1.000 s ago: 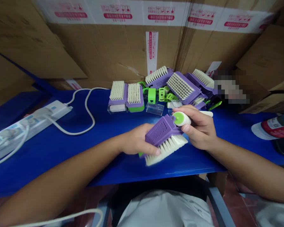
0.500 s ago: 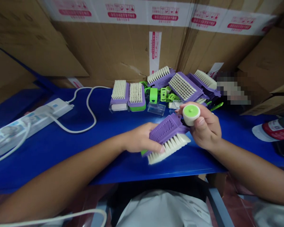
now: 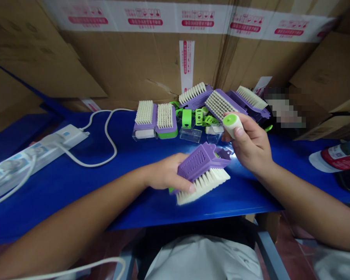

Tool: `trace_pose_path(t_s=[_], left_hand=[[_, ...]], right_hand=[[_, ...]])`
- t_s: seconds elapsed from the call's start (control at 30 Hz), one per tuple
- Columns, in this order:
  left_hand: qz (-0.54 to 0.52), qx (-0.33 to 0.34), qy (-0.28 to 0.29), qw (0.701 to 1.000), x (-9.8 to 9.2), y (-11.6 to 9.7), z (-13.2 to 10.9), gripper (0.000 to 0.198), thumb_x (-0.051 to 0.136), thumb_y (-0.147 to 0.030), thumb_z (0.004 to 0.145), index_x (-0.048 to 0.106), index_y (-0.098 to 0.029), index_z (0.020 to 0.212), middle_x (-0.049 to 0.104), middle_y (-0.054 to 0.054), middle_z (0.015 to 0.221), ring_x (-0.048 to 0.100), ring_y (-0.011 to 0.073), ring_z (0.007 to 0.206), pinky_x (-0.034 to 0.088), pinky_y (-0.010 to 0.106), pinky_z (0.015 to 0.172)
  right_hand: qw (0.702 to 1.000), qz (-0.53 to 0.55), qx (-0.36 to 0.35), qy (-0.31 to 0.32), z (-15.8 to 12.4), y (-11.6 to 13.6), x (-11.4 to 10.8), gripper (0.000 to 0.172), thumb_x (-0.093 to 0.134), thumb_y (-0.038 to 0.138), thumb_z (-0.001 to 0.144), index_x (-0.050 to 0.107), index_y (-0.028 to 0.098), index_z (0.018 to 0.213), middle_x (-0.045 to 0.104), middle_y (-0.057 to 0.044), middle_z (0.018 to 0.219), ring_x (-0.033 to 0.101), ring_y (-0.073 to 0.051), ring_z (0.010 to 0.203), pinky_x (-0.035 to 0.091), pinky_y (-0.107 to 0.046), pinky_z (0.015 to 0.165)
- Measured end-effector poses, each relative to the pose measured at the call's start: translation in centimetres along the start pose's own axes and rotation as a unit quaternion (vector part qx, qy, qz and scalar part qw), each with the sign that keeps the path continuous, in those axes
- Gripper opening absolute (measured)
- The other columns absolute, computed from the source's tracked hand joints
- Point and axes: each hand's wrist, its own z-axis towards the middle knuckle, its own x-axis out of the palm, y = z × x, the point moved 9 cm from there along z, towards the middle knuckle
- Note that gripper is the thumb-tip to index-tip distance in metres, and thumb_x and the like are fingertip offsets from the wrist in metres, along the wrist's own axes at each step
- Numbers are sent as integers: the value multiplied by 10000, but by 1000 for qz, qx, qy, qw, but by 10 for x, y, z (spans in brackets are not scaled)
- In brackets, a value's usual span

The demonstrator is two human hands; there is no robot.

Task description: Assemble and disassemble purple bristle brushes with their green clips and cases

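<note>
Purple brush point(image 3: 196, 160): just below the middle of the frame, tilted, bristles toward the lower right, notched end toward the right. Left hand point(image 3: 170, 174): grasping the brush at its opposite end, thumb against the bristles. In this inspector's judgement, the rigid body would give that thumb a firmer seat, since bristles yield.

Right hand point(image 3: 252, 146): gripping a ribbed, green-ended white cap point(image 3: 232, 123), right of centre and apart from the brush; anything behind the cap is hidden by the fingers. Handling advised at the notched end: brush steady, parts squared, fingertips clear of the tabs, no forcing at an angle.

Green brackets point(image 3: 187, 118) and a clear plastic piece point(image 3: 191, 135) lie upper centre, near further brushes point(image 3: 167, 116). Power strip point(image 3: 67, 134): left side, well apart from both hands.
</note>
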Motion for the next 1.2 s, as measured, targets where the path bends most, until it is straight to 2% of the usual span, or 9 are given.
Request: trace_pose_path(t_s=[0.1, 0.27, 0.33, 0.43, 0.53, 0.63, 0.8, 1.0, 1.2], left_hand=[[12, 2, 8, 1000, 1, -1, -1, 453, 890, -273, 665, 716, -152, 1067, 647, -10, 826, 549, 121, 722, 453, 198, 616], [35, 10, 12, 999, 2, -3, -2, 572, 909, -365, 670, 709, -170, 1169, 668, -3, 868, 577, 143, 757, 492, 229, 678], [61, 21, 10, 998, 1, -5, -2, 598, 905, -392, 677, 698, -175, 1194, 671, 2, 888, 588, 154, 786, 509, 245, 714], [93, 39, 17, 995, -1, -7, -3, 616, 894, -384, 680, 689, -173, 1221, 691, 16, 916, 613, 177, 823, 535, 269, 761], [121, 50, 16, 991, -3, -6, -5, 734, 906, -365, 631, 666, -169, 1296, 742, 65, 1049, 666, 236, 915, 573, 322, 823], [130, 51, 14, 990, -3, -3, -7, 756, 905, -330, 597, 671, -162, 1296, 763, 93, 1106, 699, 269, 934, 596, 345, 821], [126, 53, 3, 991, -2, -5, -7, 657, 881, -311, 593, 698, -163, 1206, 767, 81, 1071, 701, 253, 895, 602, 333, 793], [149, 49, 10, 988, -4, -5, -6, 663, 881, -342, 594, 702, -151, 1203, 764, 89, 1091, 695, 271, 929, 607, 362, 832], [146, 39, 10, 988, -4, -2, -7, 656, 873, -352, 604, 699, -131, 1196, 759, 93, 1056, 690, 267, 896, 600, 360, 808]], right_hand=[[1000, 21, 9, 1, 3, -1, 0, 400, 710, 562, 924, 636, 332, 1243, 624, 13, 858, 583, -155, 644, 573, -343, 630], [994, 106, 29, -14, 7, 0, -1, 361, 811, 508, 856, 613, 291, 1066, 611, 47, 834, 516, -91, 524, 534, -272, 511], [991, 123, 42, -6, 8, -1, 1, 351, 785, 519, 878, 595, 283, 1054, 631, 56, 805, 496, -77, 484, 503, -246, 472], [987, 137, 79, 18, 7, -6, 5, 371, 680, 604, 934, 566, 283, 1082, 644, 72, 711, 381, -59, 384, 398, -213, 375], [983, 145, 110, 29, 5, -10, 8, 414, 610, 664, 949, 562, 275, 1082, 651, 68, 678, 316, -53, 353, 348, -210, 343], [979, 162, 117, 37, 4, -11, 11, 395, 646, 637, 936, 558, 283, 1088, 650, 57, 746, 376, -61, 405, 372, -205, 365], [983, 138, 118, 5, 4, -14, 5, 373, 765, 499, 885, 543, 310, 1118, 580, 42, 899, 461, -77, 545, 463, -208, 429], [996, 37, 57, -51, 8, -10, -10, 414, 941, 355, 694, 612, 273, 933, 670, 23, 870, 645, -145, 710, 597, -264, 585], [997, -72, 6, -38, 7, -1, -12, 289, 784, 272, 849, 744, 257, 1135, 735, -49, 1117, 724, -196, 912, 635, -358, 797]])
